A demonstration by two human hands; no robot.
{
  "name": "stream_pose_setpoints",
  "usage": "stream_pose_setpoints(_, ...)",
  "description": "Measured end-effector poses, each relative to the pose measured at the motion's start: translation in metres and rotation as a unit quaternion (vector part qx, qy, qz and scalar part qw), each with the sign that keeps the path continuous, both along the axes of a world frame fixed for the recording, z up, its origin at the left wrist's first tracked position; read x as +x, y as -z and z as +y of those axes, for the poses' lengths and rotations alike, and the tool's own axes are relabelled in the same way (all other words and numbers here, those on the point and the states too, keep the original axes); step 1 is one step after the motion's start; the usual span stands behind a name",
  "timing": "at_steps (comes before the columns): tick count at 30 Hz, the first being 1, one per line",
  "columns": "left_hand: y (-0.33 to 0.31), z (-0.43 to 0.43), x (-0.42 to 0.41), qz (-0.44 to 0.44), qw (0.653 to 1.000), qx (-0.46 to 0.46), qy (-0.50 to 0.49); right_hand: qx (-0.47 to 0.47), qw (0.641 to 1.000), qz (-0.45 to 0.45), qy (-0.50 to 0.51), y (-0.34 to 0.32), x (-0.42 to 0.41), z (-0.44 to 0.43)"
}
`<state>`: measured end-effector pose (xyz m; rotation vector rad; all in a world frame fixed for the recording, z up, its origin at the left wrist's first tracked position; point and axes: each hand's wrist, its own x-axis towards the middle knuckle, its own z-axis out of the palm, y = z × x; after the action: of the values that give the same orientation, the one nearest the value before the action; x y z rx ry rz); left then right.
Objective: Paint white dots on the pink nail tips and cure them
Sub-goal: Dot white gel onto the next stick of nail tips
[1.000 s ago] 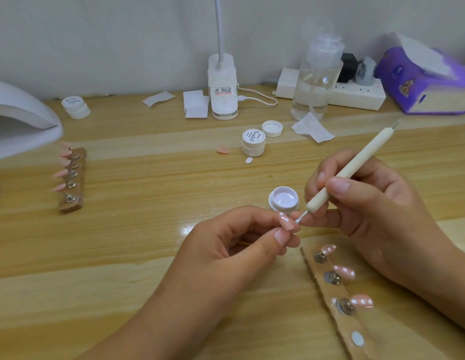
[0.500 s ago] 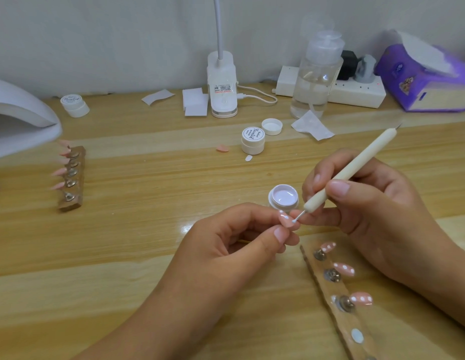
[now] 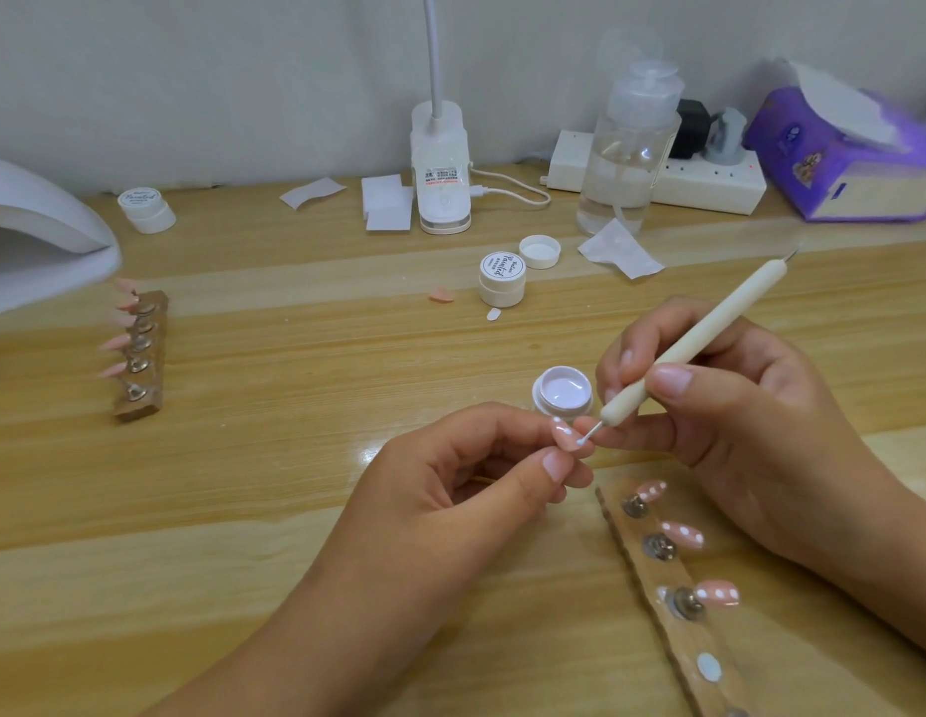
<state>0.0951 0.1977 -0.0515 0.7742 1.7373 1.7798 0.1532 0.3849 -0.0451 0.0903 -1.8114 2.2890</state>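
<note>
My left hand [image 3: 453, 489] pinches a pink nail tip [image 3: 565, 436] that carries white dots. My right hand [image 3: 730, 421] grips a cream dotting pen [image 3: 701, 336], and its metal point touches that tip. Just behind stands the open pot of white gel [image 3: 563, 393]. Under my right hand lies a brown holder strip [image 3: 657, 587] with three dotted pink tips [image 3: 682, 534] on it. A second holder [image 3: 140, 354] with several plain pink tips sits at the left. Beside it is the white curing lamp [image 3: 42, 240].
A closed gel pot [image 3: 502, 279], its loose lid [image 3: 539, 251] and a stray pink tip [image 3: 441, 295] lie mid-table. At the back stand a desk lamp base [image 3: 441, 183], a clear pump bottle [image 3: 629, 147], a power strip [image 3: 709, 183], a purple tissue box [image 3: 854, 152] and another pot [image 3: 145, 209].
The pen's point has shifted slightly down along the held nail tip, and white dots now show on the tip. Both hands stay in about the same place.
</note>
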Motion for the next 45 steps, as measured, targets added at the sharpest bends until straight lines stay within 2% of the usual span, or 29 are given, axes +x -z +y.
stream_pose_setpoints(45,-0.0001,-0.0009,0.0007,0.000,1.000,0.002,0.003,-0.006,1.000,-0.011,0.001,-0.0014,-0.0002,-0.0008)
